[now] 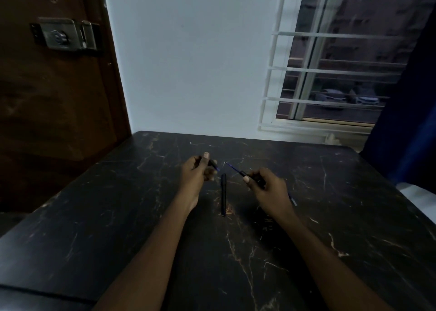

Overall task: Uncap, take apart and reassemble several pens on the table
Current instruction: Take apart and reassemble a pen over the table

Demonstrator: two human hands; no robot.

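Note:
My left hand (197,172) is closed around a short dark pen piece (213,164) whose blue-tipped end points right. In my right hand (266,186) is a dark pen barrel with a thin blue refill (232,167) sticking out up and to the left; the barrel's rear end shows behind the hand. The two pieces are apart, with a small gap between them. A whole black pen (223,194) lies lengthwise on the dark marbled table (118,216) between my hands.
The table's far edge meets a white wall. A brown door with a metal lock (66,35) stands at the left. At the right are a barred window (330,70) and a dark blue curtain (410,122).

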